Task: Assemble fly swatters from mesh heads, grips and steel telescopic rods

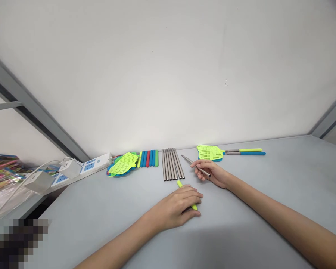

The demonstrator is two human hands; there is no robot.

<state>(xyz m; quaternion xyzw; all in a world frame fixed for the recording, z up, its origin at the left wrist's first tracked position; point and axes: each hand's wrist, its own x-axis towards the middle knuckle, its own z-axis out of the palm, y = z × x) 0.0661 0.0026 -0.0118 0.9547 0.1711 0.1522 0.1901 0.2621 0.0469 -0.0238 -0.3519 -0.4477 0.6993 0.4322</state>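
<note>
My left hand (183, 205) is closed around a yellow-green handle grip (180, 184), whose two ends show past the fingers, low over the grey table. My right hand (208, 172) pinches a metal telescopic rod (186, 159), its thin end pointing up and left. Just left of that rod, several similar metal rods (172, 164) lie side by side. Farther left comes a row of coloured handle grips (148, 158) in yellow, blue, red and green. Beyond my right hand lie fly swatters with a yellow-green head (210, 152) over a blue one.
Loose fly swatter heads (124, 163) are piled at the left. Behind them a white power strip (96, 163) with plugged-in adapters (39, 182) runs along the table's left edge. Plastic-wrapped colourful items (4, 175) lie far left. A white wall (168, 74) closes off the back.
</note>
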